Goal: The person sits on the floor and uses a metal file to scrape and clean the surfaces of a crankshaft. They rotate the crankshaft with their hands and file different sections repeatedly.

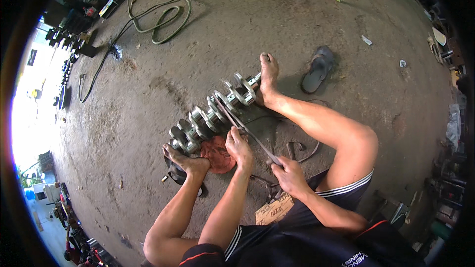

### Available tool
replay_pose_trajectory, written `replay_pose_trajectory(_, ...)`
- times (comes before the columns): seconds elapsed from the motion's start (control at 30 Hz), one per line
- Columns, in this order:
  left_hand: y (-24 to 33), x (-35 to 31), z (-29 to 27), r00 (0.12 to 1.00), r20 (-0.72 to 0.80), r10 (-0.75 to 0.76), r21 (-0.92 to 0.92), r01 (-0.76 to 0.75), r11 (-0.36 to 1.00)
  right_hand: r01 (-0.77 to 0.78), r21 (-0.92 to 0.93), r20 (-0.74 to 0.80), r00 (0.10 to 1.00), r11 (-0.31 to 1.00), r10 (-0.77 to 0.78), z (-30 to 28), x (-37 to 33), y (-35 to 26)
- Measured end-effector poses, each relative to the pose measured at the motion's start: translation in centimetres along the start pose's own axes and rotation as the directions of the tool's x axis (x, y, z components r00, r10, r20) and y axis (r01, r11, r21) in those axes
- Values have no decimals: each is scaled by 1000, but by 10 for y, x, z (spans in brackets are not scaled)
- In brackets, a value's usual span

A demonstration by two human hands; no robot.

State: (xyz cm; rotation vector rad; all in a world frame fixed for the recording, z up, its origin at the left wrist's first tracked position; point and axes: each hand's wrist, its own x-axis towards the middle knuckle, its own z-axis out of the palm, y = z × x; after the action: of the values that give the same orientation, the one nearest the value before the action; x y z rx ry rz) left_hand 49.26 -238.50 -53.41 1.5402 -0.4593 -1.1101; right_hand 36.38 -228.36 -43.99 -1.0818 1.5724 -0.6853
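Because only bare feet steady the crankshaft (213, 113), it could roll or skid if one pull came much harder than the other. It lies at floor (123, 113) level, slanting from 8 to 2 o'clock, with the left foot (192, 163) at its 8 o'clock end and the right foot (269, 76) at the other. At 4 o'clock from its middle, the right grip (288, 174) is closed around a narrow dark strip (258, 143); at 5 o'clock, the left grip (240, 148) seems to pinch it nearer the metal, its fingers partly hidden. A slanted tug might make the strip climb sideways, and slack might let it slip free. The red cloth (220, 157), toward 6 o'clock, could snag if the crankshaft turned.
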Motion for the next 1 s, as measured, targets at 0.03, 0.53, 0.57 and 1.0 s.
replay_pose_trajectory(0.03, -12, 12, 0, 1000, -8, -22, 34, 22, 999, 16, 12, -11, 1000, 1000, -16, -6, -9, -4)
replay_pose_trajectory(0.53, 211, 49, 26, 818, 279, 502, 225, -564, 794, -5, -144, 81, 997, 990, 17, 7, 39, -12)
replay_pose_trajectory(0.57, 214, 12, 18, 748, 299, 592, 266, -661, 701, -79, -94, 104, 991, 992, 88, 31, 80, -10)
replay_pose_trajectory(1.0, 84, -85, -6, 987, 160, 34, 206, -67, 976, 71, 140, 27, 997, 988, -75, 43, 85, 19)
